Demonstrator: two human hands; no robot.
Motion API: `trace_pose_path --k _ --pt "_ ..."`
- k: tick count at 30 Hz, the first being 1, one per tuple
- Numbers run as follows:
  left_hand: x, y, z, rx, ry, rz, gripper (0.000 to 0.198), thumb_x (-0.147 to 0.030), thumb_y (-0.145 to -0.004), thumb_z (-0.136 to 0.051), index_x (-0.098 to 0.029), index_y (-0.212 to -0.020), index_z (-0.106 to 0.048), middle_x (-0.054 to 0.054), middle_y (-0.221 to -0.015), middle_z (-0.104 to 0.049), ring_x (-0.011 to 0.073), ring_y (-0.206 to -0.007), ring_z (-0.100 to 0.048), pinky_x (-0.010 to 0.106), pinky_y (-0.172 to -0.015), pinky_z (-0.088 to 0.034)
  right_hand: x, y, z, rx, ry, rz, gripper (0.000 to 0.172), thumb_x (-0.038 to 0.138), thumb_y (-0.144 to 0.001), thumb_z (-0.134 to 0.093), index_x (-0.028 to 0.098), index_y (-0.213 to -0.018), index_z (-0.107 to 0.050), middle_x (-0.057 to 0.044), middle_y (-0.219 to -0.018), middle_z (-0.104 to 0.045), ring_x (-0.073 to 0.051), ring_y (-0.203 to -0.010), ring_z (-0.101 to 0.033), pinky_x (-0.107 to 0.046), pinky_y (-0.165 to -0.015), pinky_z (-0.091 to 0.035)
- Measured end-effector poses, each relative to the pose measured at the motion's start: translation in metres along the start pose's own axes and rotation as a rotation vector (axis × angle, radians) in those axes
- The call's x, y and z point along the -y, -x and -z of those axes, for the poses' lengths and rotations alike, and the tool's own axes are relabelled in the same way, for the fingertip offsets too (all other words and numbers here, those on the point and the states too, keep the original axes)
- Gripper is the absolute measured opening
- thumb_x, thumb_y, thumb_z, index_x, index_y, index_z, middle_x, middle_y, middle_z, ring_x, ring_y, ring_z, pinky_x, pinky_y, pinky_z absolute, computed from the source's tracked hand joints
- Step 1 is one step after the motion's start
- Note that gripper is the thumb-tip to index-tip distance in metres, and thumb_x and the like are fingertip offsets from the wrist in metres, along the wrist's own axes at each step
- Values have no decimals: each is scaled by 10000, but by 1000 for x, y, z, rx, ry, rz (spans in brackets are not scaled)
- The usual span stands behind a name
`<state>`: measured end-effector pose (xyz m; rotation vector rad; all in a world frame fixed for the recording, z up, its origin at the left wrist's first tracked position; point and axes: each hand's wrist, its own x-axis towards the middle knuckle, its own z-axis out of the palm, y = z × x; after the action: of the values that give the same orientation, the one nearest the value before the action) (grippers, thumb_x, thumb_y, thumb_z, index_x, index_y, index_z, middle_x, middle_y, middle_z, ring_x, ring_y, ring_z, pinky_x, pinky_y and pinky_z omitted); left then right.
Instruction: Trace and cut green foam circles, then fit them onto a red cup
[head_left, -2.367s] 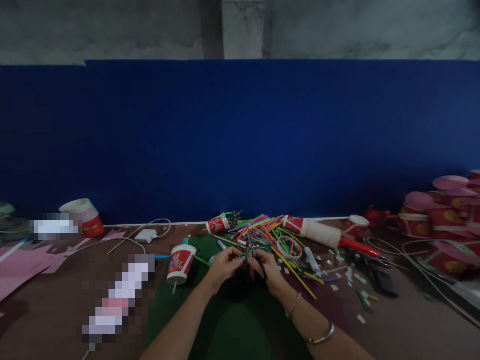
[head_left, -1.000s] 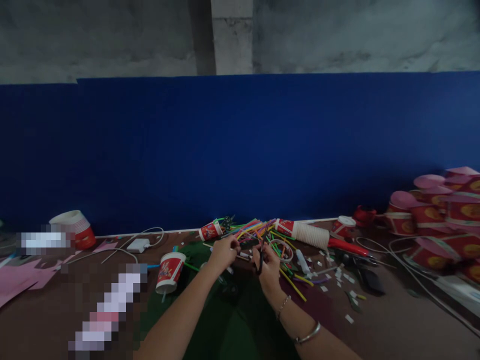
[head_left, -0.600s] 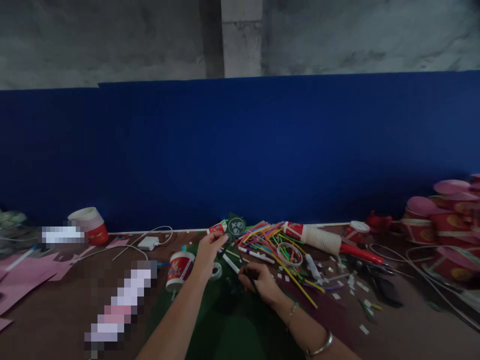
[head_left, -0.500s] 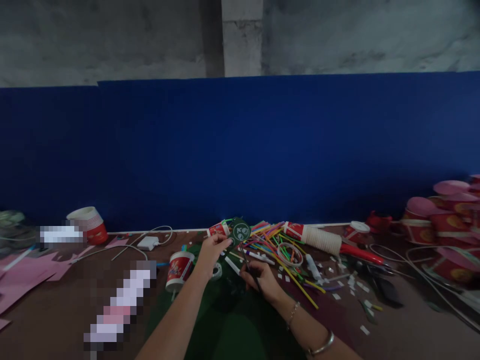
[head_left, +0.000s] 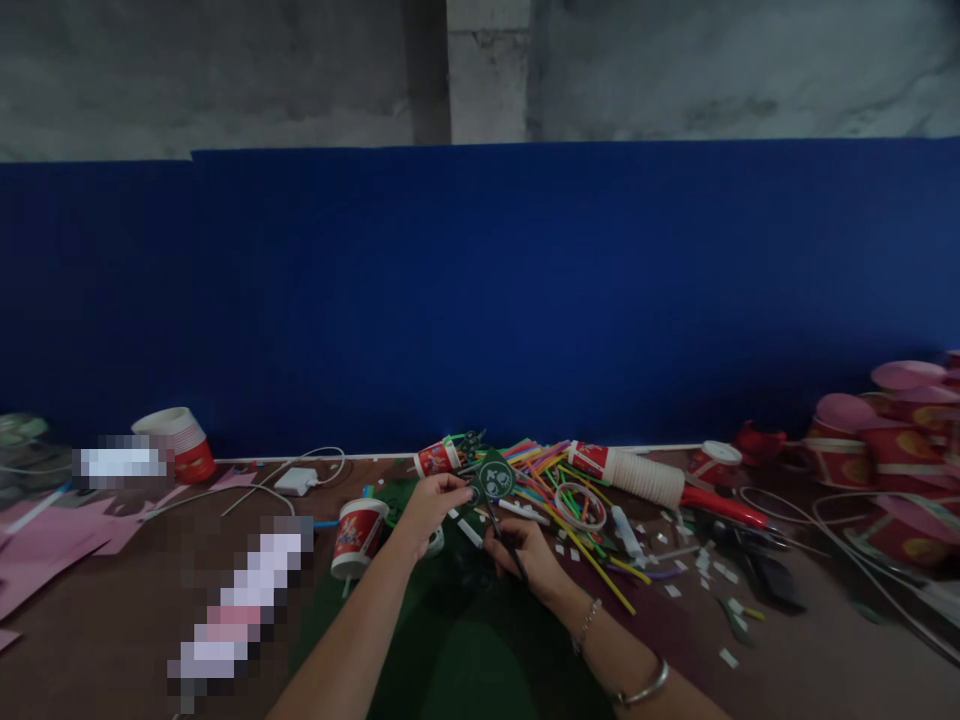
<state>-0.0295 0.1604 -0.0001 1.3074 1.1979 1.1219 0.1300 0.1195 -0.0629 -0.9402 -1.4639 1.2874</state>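
Here's the room on my feed: a blue panel [head_left: 480,290] spans the whole width, bare grey concrete wall [head_left: 225,70] above it, a paler pillar [head_left: 489,75] near the middle. Below runs the brown table [head_left: 112,630], a dark green covering [head_left: 465,665] spread across its near centre. Red cups with pink discs [head_left: 911,445] crowd the right end, pink paper [head_left: 52,545] lies flat at the left, and bright straws [head_left: 536,465] fan out at the back. Now the hands, mid-table: I see the left hand [head_left: 435,510] pinching a green printed piece [head_left: 496,478] just in front of those straws, and the right hand [head_left: 529,555] closed around dark scissors [head_left: 498,532], blades toward that piece; whether they touch it, I can't tell. Tiny white scraps [head_left: 728,658] litter the right side.
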Motion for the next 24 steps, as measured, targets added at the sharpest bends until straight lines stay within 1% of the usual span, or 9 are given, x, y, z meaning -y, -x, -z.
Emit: trace_pose_path --k 3,9,14,19,22,24 --pt "-2 1 1 -3 -14 1 188 -280 -510 -743 -148 -587 -632 -22 -531 -581 101 -524 -479 225 -547 -338 0 -1 -1 -7 18 3 312 430 -626 -698 155 -594 -554 61 -395 -461 -62 -343 -374 -185 -369 -288" --pt "-4 2 4 -8 -31 7 176 -276 -517 -737 -150 -600 -644 -24 -541 -578 104 -534 -469 231 -564 -334 3 -1 -3 -21 13 -41 334 434 -589 -717 161 -554 -529 68 -390 -433 -58 -330 -363 -182 -345 -264" --pt "-1 1 4 -9 -4 8 186 -282 -525 -738 -149 -604 -635 -27 -554 -568 101 -545 -464 228 -576 -336 2 -2 -2 -25 13 -23 314 409 -611 -705 159 -552 -524 66 -416 -437 -55 -344 -372 -177 -350 -260" --pt "5 0 0 -25 108 -8 216 -302 -524 -755 -148 -599 -623 -42 -515 -533 79 -494 -424 211 -524 -312 -3 -2 1 -68 13 1 281 409 -664 -669 152 -643 -558 58 -419 -481 -67 -371 -398 -180 -381 -292" --pt "7 1 -6 -22 170 8 233 -336 -553 -737 -154 -577 -592 -51 -468 -499 77 -464 -422 209 -497 -305 -2 0 2 -33 -15 14 282 422 -710 -630 148 -718 -561 37 -472 -539 -70 -398 -416 -177 -394 -298" --pt "8 2 -10 -6 189 19 241 -348 -568 -723 -157 -572 -575 -48 -468 -507 82 -465 -442 209 -498 -316 0 1 1 -8 -24 13 288 427 -719 -624 148 -730 -556 32 -490 -551 -70 -405 -419 -176 -397 -292"
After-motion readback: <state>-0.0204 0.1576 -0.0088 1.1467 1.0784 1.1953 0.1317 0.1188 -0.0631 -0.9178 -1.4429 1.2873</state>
